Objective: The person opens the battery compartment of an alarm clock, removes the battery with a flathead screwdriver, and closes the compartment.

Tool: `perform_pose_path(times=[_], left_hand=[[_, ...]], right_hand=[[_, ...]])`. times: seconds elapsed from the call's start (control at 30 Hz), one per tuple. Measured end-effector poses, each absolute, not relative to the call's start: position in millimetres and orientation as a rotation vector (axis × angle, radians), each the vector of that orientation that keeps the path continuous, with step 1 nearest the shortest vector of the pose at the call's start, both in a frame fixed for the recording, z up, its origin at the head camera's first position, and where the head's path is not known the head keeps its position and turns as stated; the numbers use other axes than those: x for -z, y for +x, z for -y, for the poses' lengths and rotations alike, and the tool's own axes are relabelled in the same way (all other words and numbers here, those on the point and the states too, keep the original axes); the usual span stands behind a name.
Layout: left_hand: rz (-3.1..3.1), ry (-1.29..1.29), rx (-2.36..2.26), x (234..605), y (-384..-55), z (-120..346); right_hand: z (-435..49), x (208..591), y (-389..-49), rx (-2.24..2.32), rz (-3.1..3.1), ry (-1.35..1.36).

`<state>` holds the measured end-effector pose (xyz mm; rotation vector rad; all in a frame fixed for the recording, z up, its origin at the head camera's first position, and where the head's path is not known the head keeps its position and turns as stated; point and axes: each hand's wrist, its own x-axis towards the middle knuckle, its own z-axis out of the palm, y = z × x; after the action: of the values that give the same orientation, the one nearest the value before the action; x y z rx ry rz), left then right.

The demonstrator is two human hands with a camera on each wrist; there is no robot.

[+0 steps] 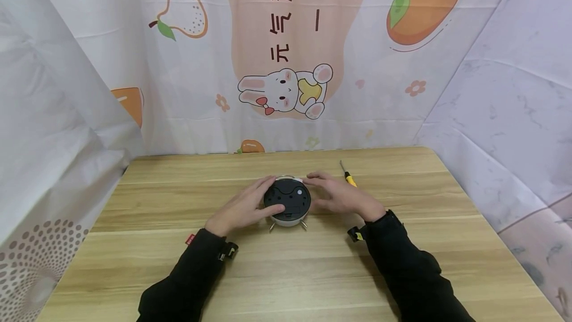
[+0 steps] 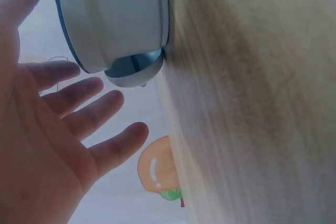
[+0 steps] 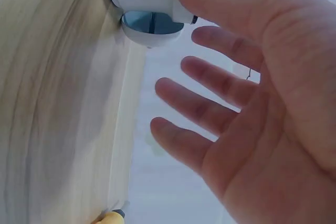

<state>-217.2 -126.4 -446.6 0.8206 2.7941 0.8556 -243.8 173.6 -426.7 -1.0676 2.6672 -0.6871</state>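
A twin-bell alarm clock lies face down on the table, its black back up and its two metal feet towards me. In the left wrist view its pale side wall and one bell show. My left hand is at its left side, thumb over the black back and fingers spread along the far left edge. At the right side is my right hand, its fingers extended loosely past the bell in the right wrist view and its thumb against the clock's rim.
A screwdriver with a yellow handle and dark collar lies just beyond my right hand, shaft pointing away. The wooden table ends at a printed curtain at the back, with white cloth hanging on the left.
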Motion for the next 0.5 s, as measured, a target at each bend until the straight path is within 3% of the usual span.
perform_pose_path(times=[0.5], left_hand=[[-2.904,1.009,-0.872,448.9,-217.7,121.7]], right_hand=[[-169.8,434.0,-246.3,0.841,-2.621,-1.064]])
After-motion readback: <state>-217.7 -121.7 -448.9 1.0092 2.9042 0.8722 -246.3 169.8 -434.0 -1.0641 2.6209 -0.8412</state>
